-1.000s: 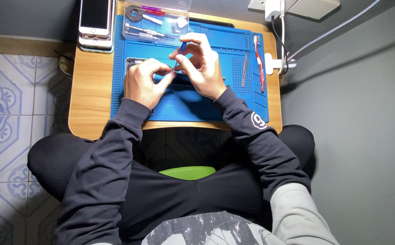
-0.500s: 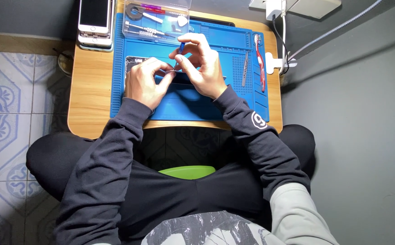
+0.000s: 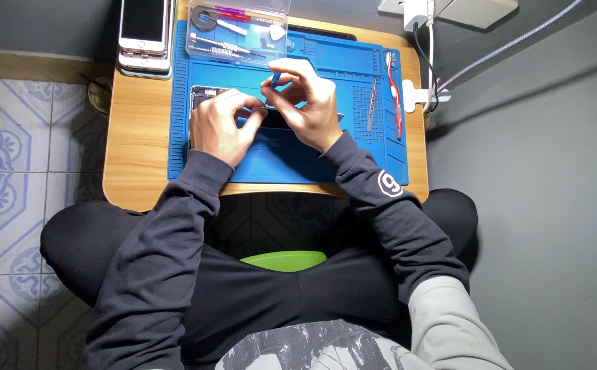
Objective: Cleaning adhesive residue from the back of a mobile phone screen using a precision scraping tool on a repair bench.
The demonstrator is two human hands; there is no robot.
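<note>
Tiled floor is flanking a low wooden counter (image 3: 130, 171) where both hands are meeting over a blue mat (image 3: 291, 164): left hand (image 3: 217, 133) pinning an opened phone (image 3: 210, 93) lying crosswise, right hand (image 3: 308, 103) pinching a small blue tool (image 3: 275, 79) just above it.

Place: you're at a makeshift phone-repair spot in a home, sitting cross-legged on the floor.
Bench: a low wooden table (image 3: 134, 137) over your lap, carrying a blue repair mat (image 3: 291, 164).
Tools: a clear parts box (image 3: 237, 31) at the mat's far edge, tweezers (image 3: 372, 113) on its right side.
Stock: stacked phones (image 3: 145, 31) at the table's far left corner.
Floor: patterned blue tiles (image 3: 10, 137) left of the table.
Power: a charger and cables (image 3: 425, 48) by its far right corner.
</note>
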